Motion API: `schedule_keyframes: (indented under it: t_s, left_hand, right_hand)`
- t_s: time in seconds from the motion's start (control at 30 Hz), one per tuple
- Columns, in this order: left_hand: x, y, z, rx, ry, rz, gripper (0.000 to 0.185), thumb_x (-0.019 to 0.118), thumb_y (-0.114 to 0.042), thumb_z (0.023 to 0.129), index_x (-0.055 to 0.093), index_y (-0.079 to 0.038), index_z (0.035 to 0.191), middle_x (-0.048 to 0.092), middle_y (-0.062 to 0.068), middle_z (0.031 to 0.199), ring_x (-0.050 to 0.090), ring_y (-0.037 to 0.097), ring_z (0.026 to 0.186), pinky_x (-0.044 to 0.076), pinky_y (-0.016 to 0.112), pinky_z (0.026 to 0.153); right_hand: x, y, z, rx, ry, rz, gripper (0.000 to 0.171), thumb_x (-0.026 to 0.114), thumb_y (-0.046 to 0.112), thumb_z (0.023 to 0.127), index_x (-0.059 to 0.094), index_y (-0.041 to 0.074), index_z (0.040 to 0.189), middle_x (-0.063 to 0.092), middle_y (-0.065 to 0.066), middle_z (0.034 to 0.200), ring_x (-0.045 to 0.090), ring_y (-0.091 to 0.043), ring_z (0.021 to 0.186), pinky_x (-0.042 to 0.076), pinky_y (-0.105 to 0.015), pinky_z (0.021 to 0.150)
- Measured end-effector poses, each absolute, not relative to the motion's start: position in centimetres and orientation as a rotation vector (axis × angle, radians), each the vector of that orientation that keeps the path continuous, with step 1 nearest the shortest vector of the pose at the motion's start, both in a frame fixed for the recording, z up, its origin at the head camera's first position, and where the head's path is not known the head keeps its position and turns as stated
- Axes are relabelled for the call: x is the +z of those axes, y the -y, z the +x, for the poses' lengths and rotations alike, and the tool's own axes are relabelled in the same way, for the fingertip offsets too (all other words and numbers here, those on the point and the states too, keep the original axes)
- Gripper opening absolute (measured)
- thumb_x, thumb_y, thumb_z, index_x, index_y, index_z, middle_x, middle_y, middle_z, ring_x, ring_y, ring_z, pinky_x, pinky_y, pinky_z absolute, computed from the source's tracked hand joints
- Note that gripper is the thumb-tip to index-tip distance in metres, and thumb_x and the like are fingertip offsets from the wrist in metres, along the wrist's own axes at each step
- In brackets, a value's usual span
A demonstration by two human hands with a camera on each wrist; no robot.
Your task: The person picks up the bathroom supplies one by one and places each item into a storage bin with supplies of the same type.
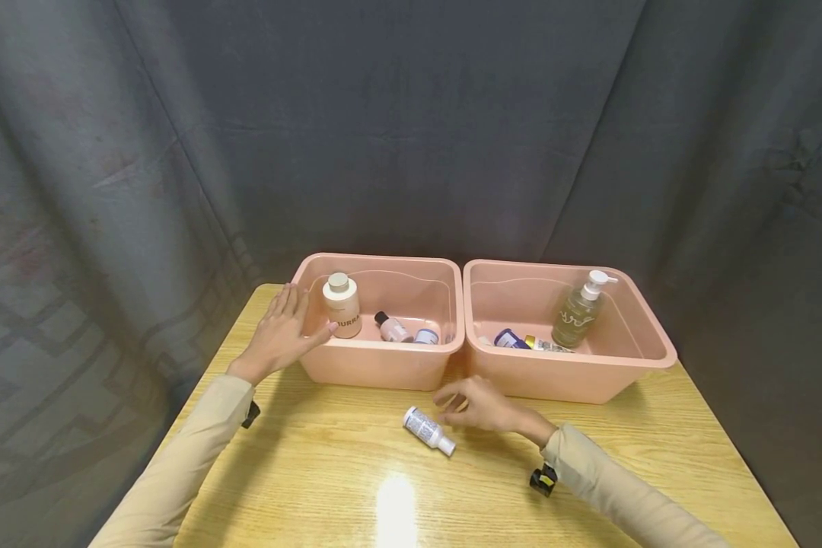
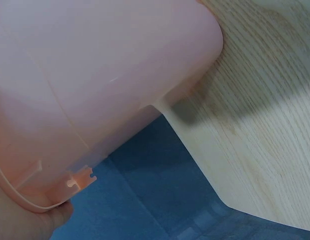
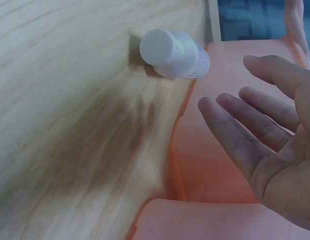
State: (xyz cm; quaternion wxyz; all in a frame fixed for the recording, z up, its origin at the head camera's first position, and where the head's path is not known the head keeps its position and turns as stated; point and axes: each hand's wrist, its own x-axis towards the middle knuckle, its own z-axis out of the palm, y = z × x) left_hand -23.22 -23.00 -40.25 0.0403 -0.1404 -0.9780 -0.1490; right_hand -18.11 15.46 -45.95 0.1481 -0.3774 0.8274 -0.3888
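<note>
On the wooden table lies a small white bottle (image 1: 428, 431) on its side, its printed label facing up. My right hand (image 1: 478, 404) hovers just right of it, holding nothing; in the right wrist view the fingers (image 3: 240, 132) are slightly bent and apart from the bottle (image 3: 176, 54). My left hand (image 1: 282, 332) rests with fairly straight fingers on the front left corner of the left pink bin (image 1: 377, 365). The left wrist view shows part of that hand (image 2: 24, 220) at the bin's rim (image 2: 42, 206).
Inside the left bin are a tall cream bottle (image 1: 343, 304), a black-capped pink bottle (image 1: 393, 328) and a white-lidded jar (image 1: 426, 336). The right bin (image 1: 555, 382) contains a green pump bottle (image 1: 575, 318), a dark blue container (image 1: 510, 339) and a gold-capped tube (image 1: 548, 346). Grey curtains (image 1: 397, 152) hang behind.
</note>
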Motion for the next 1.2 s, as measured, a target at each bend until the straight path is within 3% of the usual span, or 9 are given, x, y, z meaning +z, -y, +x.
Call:
schedule_keyframes:
  t_s: [0.27, 0.8, 1.2]
  left_hand:
    - [-40.2, 23.0, -23.2, -0.465, 2.995, -0.425, 0.105, 0.041, -0.071, 0.093, 0.011, 0.011, 0.152, -0.001, 0.029, 0.16, -0.005, 0.039, 0.149, 0.001, 0.052, 0.119]
    - [-40.3, 22.9, -23.2, -0.454, 3.005, -0.42, 0.105, 0.04, -0.071, 0.093, 0.011, 0.01, 0.153, -0.002, 0.028, 0.161, -0.007, 0.037, 0.149, 0.0, 0.05, 0.12]
    - [-40.4, 23.0, -23.3, -0.467, 2.992, -0.42, 0.105, 0.04, -0.072, 0.093, 0.011, 0.01, 0.153, -0.002, 0.028, 0.161, -0.007, 0.037, 0.149, 0.001, 0.052, 0.119]
  right_hand:
    - [-47.0, -15.4, -18.2, -1.054, -2.376, -1.078, 0.038, 0.077, 0.013, 0.086, 0.067, -0.004, 0.119, 0.07, -0.016, 0.113, 0.071, -0.016, 0.087, 0.056, -0.024, 0.076]
    - [-48.7, -15.0, -17.8, -1.116, -2.274, -1.003, 0.048, 0.083, 0.003, 0.077, 0.066, -0.002, 0.121, 0.068, -0.017, 0.118, 0.07, -0.015, 0.081, 0.056, -0.022, 0.071]
    - [-49.2, -14.7, -17.6, -1.073, -2.336, -1.087, 0.06, 0.087, 0.006, 0.073, 0.063, 0.0, 0.127, 0.07, -0.014, 0.111, 0.065, -0.008, 0.071, 0.055, -0.021, 0.064]
